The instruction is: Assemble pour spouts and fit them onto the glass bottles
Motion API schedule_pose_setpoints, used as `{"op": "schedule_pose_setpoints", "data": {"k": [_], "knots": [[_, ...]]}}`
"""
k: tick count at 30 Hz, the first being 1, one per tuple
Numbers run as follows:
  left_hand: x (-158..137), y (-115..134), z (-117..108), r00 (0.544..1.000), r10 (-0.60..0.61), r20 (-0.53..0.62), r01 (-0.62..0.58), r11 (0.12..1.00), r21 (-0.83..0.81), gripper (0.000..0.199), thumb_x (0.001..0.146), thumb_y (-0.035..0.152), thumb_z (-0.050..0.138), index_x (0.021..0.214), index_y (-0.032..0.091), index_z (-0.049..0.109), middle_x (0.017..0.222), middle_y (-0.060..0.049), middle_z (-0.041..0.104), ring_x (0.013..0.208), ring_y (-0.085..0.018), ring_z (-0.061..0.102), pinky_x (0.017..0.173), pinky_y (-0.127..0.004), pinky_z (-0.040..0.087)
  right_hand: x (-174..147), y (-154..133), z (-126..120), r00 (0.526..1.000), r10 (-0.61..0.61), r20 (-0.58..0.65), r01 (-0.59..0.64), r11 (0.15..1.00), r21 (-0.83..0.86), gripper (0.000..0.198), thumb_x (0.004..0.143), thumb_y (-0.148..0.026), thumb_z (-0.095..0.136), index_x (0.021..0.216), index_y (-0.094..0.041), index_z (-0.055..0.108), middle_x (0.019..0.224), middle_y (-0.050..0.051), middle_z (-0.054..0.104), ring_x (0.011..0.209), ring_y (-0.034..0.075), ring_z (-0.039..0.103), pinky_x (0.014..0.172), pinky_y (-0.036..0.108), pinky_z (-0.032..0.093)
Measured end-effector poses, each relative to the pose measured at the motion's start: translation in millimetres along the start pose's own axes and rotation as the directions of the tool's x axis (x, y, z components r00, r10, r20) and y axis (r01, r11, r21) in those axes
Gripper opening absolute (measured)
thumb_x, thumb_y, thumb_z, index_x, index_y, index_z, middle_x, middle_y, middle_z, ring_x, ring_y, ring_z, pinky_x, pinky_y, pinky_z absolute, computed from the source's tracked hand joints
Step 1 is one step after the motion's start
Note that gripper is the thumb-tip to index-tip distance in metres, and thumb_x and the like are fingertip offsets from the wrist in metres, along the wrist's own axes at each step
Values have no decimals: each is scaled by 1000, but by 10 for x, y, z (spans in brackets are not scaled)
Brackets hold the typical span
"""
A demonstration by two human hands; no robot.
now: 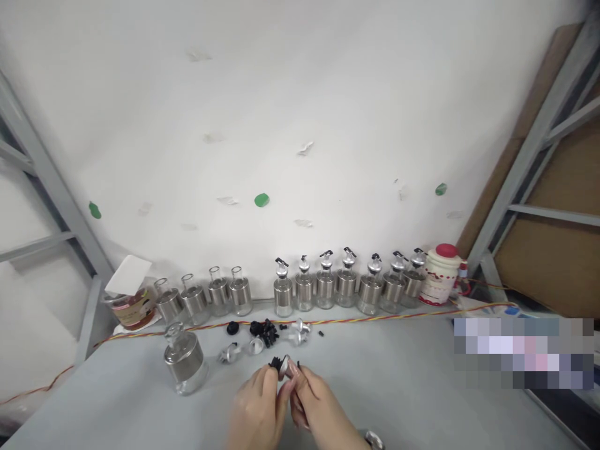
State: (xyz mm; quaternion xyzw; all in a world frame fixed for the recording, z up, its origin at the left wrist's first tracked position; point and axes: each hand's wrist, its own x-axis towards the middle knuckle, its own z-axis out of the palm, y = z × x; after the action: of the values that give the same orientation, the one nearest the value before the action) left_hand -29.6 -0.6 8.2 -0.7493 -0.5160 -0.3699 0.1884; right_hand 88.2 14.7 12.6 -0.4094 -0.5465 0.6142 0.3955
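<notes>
At the front middle of the table, my left hand (260, 400) is closed on a black ribbed stopper (276, 362). My right hand (312, 397) pinches a silver pourer cap (285, 366) right against that stopper, its lower part hidden by my fingers. Just beyond my hands lie loose parts: a pile of small black pieces (269, 334), a black round cap (232, 327), and silver pourer tops (300, 331). Left of my hands stands an open glass bottle (184, 362) with a steel band.
Along the wall stand several uncapped bottles (240, 292) and several bottles with pourer tops (325, 287). A cream jar with a red lid (439, 275) is at the right, a tub (134, 306) at the left. A twisted wire (337, 320) crosses the table (398, 381).
</notes>
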Motion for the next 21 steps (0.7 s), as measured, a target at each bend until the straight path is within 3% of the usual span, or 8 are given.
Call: {"op": "schedule_pose_setpoints", "data": {"k": [7,10,13,15,17,19,21], "knots": [[67,22,-28,998,57,-10,-56,993,101,32,90,25,24,73,19,49,49,0,55,39,-14,55,38,-22,38,-39,55,23,996,-56,-68,44,985,-167,50,76,-67,28,62,-20,39,46,-6,36,42,10,35,43,23,30],[9,-24,31,997,73,-10,-73,997,23,32,91,24,21,77,19,49,54,-2,59,44,-13,58,40,-21,41,-22,112,53,996,-38,-85,31,996,-88,50,73,-68,32,60,-20,39,44,-7,35,40,9,34,41,22,28],[-48,-78,74,999,38,-12,-39,997,-69,26,90,26,26,77,19,47,53,0,59,45,-12,58,42,-20,42,3,105,63,1000,-10,4,10,987,160,51,68,-70,40,56,-20,37,39,-9,32,33,6,29,38,21,28],[-65,-107,76,999,-48,-18,46,993,-109,22,88,32,33,75,19,45,50,2,56,40,-11,56,40,-19,41,11,47,40,986,17,165,-83,911,403,51,70,-69,40,54,-20,35,33,-11,30,28,5,22,40,21,31],[-64,-133,69,993,-120,-16,117,986,-123,22,85,38,40,73,19,42,48,4,54,37,-10,54,38,-18,40,9,-27,-5,937,35,347,-247,769,590,49,77,-62,36,51,-20,33,28,-11,30,26,4,16,45,21,33],[-55,-157,63,991,-131,-2,130,986,-104,24,83,40,42,70,20,40,47,4,53,36,-10,52,37,-18,39,3,-86,-56,883,50,467,-389,634,668,48,85,-52,29,49,-20,30,27,-10,31,25,4,13,48,19,32],[-47,-176,63,994,-104,19,105,992,-72,25,83,39,43,68,20,40,46,4,52,37,-10,52,38,-18,38,-4,-115,-94,852,81,518,-470,554,687,48,89,-45,22,49,-20,28,27,-9,32,26,5,11,49,18,32]]}}
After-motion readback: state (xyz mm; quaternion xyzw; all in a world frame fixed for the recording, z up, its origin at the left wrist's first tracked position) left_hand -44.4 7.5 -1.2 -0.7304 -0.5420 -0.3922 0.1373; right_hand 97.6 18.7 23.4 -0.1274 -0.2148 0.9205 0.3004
